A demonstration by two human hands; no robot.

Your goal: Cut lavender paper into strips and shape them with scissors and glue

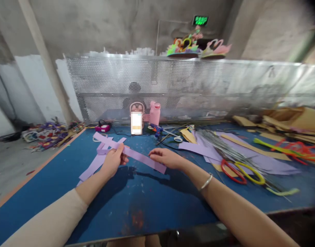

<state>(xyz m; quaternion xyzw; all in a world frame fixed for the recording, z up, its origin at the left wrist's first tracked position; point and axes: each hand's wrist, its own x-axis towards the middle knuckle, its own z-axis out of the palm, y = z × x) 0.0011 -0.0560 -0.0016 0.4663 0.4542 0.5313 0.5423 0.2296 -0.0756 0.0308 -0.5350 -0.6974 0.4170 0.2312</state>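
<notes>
Broadly, a scuffed blue tabletop spreads below, with loose lilac strips at left. Above it, one long, flat lilac band is pinched in the bare left hand; whether the bare right hand, at its near end, grips it, I cannot tell.

Pink container beside a lit phone, before a perforated metal panel.

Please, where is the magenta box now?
In the head view, the magenta box sits left of centre on the blue table, just beyond the purple strips.
</notes>
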